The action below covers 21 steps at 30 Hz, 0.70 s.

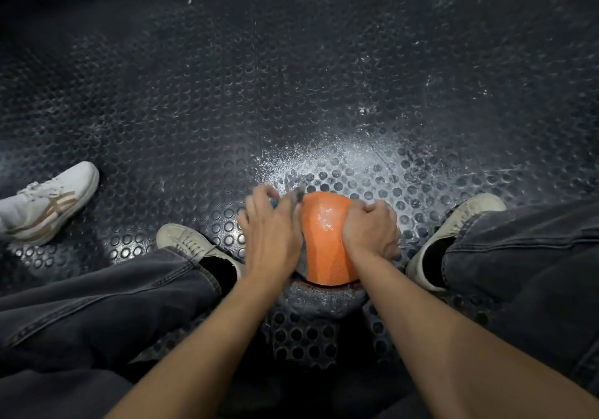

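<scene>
Apparently mid-scrub. Orange hold (325, 240) sits on floor (227, 94) between shoes (191, 243), right hand (371, 230) clamped round its right edge. Left hand (272, 234) grips blurred tool (298, 195), perhaps brush, at hold's top-left. White dust (340, 159) lies fanned out beyond; hold's face part glossy, so more scrubbing likely left.

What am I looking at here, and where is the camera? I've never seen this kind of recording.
No machine here: a person's two bare hands, filmed by one wide-angle camera worn on the head, looking down. The floor is black studded rubber dusted with white powder. Between the person's pale shoes lies a rounded orange object. The right hand grips its right edge; the left hand holds a small blurred tool at its upper left, too smeared to identify. The white trainer at the left is someone else's.
</scene>
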Each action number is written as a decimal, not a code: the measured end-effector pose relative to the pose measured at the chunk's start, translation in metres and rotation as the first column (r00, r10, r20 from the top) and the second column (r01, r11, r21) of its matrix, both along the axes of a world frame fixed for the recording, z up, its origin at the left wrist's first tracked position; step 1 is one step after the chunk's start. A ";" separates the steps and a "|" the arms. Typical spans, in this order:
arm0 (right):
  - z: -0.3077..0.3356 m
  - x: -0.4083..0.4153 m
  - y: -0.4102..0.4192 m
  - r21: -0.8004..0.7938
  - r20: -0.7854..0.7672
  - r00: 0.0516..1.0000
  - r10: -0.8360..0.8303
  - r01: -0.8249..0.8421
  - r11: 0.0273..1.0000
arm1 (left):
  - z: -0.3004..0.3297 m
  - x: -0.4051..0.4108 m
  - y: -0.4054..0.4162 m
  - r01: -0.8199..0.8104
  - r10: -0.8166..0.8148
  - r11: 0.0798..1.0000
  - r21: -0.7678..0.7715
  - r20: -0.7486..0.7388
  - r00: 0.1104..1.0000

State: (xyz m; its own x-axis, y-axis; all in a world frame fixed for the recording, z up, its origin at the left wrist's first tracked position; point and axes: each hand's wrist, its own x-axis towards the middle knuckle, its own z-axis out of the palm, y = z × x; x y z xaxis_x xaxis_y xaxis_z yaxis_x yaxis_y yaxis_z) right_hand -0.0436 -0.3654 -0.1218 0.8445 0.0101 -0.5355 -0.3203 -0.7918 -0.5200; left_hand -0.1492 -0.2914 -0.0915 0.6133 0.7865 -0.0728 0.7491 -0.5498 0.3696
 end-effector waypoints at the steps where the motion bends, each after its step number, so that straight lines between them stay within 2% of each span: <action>1: -0.001 0.002 0.000 0.001 -0.003 1.000 -0.004 0.004 1.000 | 0.000 -0.008 -0.014 0.006 -0.006 1.000 -0.003 0.078 0.997; 4: -0.001 0.004 -0.001 0.016 0.003 1.000 0.029 -0.029 0.999 | -0.008 -0.020 -0.040 -0.045 0.054 0.998 -0.039 0.271 0.961; 6: -0.003 -0.001 -0.002 0.031 0.035 0.998 0.044 -0.045 0.999 | -0.008 -0.007 -0.028 -0.115 0.127 0.991 -0.063 0.254 0.959; 9: -0.005 -0.011 -0.004 0.019 0.080 0.996 0.029 -0.031 0.999 | -0.009 0.026 0.010 -0.215 0.265 0.939 -0.266 0.165 0.950; 11: -0.003 -0.013 -0.001 -0.002 0.065 0.998 0.025 -0.025 1.000 | -0.007 0.030 0.020 -0.107 0.160 0.945 -0.307 0.151 0.976; 13: -0.001 -0.006 0.002 -0.008 0.018 1.000 0.018 -0.018 1.000 | -0.004 0.013 0.008 0.076 -0.004 0.948 -0.308 0.228 0.974; 15: 0.000 0.002 0.000 0.006 0.003 0.999 0.036 -0.036 0.999 | -0.002 -0.015 -0.015 0.184 -0.103 0.943 -0.277 0.284 0.953; 18: -0.001 0.007 -0.002 0.055 0.038 0.983 0.182 -0.184 0.981 | -0.007 -0.024 -0.014 0.261 -0.206 0.923 -0.283 0.211 0.956; 21: 0.000 0.004 -0.003 0.065 0.083 0.964 0.252 -0.257 0.964 | -0.002 0.005 0.014 0.251 -0.210 0.876 -0.411 0.141 0.967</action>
State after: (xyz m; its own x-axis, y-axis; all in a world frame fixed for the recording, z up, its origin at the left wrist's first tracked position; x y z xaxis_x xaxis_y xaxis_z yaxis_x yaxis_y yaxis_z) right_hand -0.0394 -0.3680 -0.1217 0.8456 0.2674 -0.4621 -0.0722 -0.8003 -0.5952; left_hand -0.1439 -0.2776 -0.0936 0.7930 0.5288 -0.3024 0.5732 -0.4795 0.6645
